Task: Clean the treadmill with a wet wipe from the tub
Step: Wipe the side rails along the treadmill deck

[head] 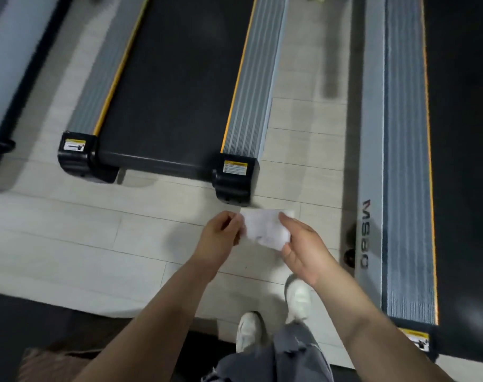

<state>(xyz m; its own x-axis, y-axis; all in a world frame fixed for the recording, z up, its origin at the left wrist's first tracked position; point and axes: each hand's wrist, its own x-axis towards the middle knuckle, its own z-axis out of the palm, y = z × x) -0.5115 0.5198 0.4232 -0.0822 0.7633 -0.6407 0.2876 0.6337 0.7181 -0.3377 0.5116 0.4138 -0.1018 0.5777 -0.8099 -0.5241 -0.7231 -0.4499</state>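
Above the pale plank floor (83, 238), between two treadmills, the left hand (221, 238) pinches one edge of a white wet wipe (265, 227) while the right hand (303, 249) grips the opposite edge, stretching it between them. The wipe looks crumpled and only partly unfolded; opening it flat before it touches the nearby treadmill's grey ribbed side rail (251, 86) would probably clean better.

"MS80" runs in dark letters along the grey side rail (368, 188) of the right-hand treadmill — clear enough. Yellow-topped warning stickers (234, 168) sit on the black end caps — their print too small to read.
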